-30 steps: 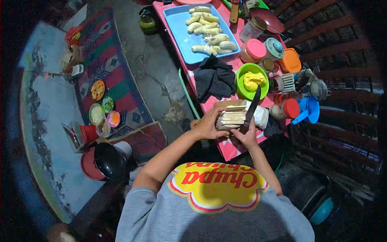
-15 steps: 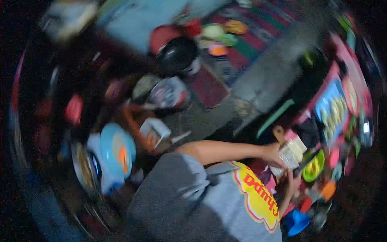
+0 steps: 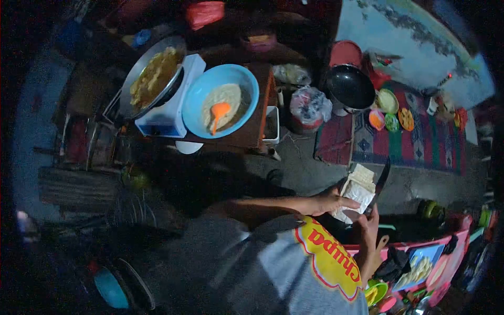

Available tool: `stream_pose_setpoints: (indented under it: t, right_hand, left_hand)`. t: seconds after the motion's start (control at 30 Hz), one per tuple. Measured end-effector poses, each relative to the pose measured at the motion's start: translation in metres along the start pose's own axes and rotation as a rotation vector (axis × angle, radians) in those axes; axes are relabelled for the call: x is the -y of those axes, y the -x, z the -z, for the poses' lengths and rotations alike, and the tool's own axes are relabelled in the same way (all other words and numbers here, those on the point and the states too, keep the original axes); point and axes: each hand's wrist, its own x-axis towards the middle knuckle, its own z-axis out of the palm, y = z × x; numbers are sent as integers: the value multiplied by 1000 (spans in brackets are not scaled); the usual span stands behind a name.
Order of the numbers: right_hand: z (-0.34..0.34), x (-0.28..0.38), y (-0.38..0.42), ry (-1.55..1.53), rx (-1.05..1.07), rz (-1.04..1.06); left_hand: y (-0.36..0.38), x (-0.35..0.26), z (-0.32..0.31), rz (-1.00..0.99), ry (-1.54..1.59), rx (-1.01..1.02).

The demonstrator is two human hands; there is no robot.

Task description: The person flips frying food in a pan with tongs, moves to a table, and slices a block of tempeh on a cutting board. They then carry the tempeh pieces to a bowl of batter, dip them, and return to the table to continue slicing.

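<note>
My left hand [image 3: 328,202] is wrapped round a pale block in a clear wrapper [image 3: 359,195], whose upper end shows bare layers. My right hand [image 3: 369,231] grips a dark-bladed knife [image 3: 383,179], its blade pointing up along the block's right side. The knife's handle is mostly hidden in the fingers. Below my right hand lies a wooden handle [image 3: 382,243], near a pink table edge.
At the upper left a pan of food [image 3: 157,76] rests on a stove [image 3: 163,126], beside a blue bowl [image 3: 191,118] with an orange ladle [image 3: 220,110]. A black wok [image 3: 350,86] stands near a striped mat [image 3: 436,142]. A blue tray [image 3: 433,254] holds pale pieces.
The view has swung left, bringing the stove and blue bowl fully into sight. Both hands still hold the block and knife, now away from the pink table's items.
</note>
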Motion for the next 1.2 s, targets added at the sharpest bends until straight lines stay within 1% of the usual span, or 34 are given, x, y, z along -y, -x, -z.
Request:
stream_pose_setpoints:
  t: [0.03,0.07,0.1,0.13,0.2,0.23,0.27,0.33,0.37,0.4,0.43,0.47,0.5,0.53,0.57,0.6,0.63,0.67,0.73,0.77,0.8,0.87,0.9,0.97,1.0,1.03,1.07,1.1,1.13,1.2]
  right_hand:
    - [-3,13,-4,-109,115,-44]
    - [-18,41,-22,-199,225,-95]
    - [-21,51,-29,-233,291,-112]
    - [-20,50,-32,-233,307,-103]
    - [-18,27,-48,-132,353,-110]
    - [-16,13,-53,-68,359,-183]
    - [-21,10,-54,-114,352,-206]
    - [-28,-11,-64,-229,351,-323]
    - [-38,30,-52,-295,407,-409]
    - [-38,0,-55,-483,497,-368]
    - [-35,-28,-54,-561,453,-407]
    - [-35,-39,-51,-640,409,-443]
    - [-36,-41,-50,-706,415,-475]
    - [-38,-29,-48,-713,419,-456]
    - [-42,-13,-44,-699,424,-413]
    - [-46,-2,-41,-688,426,-369]
    - [-39,-8,-43,-664,404,-471]
    - [-40,0,-46,-677,402,-454]
    - [-43,19,-48,-729,471,-416]
    - [-40,17,-54,-655,439,-419]
    - [-38,14,-57,-661,438,-410]
    - [-42,27,-59,-674,412,-421]
    - [-44,30,-59,-677,411,-422]
    - [-47,39,-59,-631,437,-306]
    - [-51,60,-55,-626,434,-307]
    - [-53,83,-47,-645,485,-360]
    - [-54,97,-42,-664,535,-411]
    - [-58,83,-46,-625,464,-323]
    - [-52,74,-48,-626,465,-314]
    - [-46,73,-53,-502,502,-514]
  left_hand:
    - [7,-4,-3,-54,-25,-51]
    - [2,-9,2,-112,-36,-90]
    - [2,-12,7,-15,-70,-62]
    - [5,-11,7,-28,-73,-73]
    - [18,-25,-1,-76,-193,-117]
    - [3,4,9,-149,-242,-237]
    - [9,-2,6,-268,-276,-208]
    - [12,1,18,-327,-590,-415]
    - [33,-30,12,-329,-392,-193]
    - [44,-27,16,-332,-394,-204]
    - [52,-16,22,-469,-431,-412]
    - [59,-2,34,-609,-468,-619]
    - [70,5,54,-750,-507,-822]
    - [87,3,96,-1266,-1227,-1093]
    - [107,5,116,-1287,-1243,-1082]
    - [128,12,127,-1163,-711,-1296]
    - [144,19,139,-983,-170,-1428]
    - [156,18,149,-996,-183,-1415]
    - [179,23,178,-598,320,-1028]
    - [173,43,219,-371,521,-1154]
    - [173,72,249,-376,512,-1150]
    - [184,21,167,-289,473,-1021]
    - [185,9,147,-287,471,-1022]
    - [184,-8,112,-601,427,-972]
    - [182,-10,108,-758,407,-937]
    - [183,-7,108,-757,409,-936]
    - [183,1,109,-756,179,-1019]
    - [181,11,113,-752,-56,-1090]
    - [179,20,117,-744,-297,-1153]
    - [175,23,118,-711,-788,-1257]
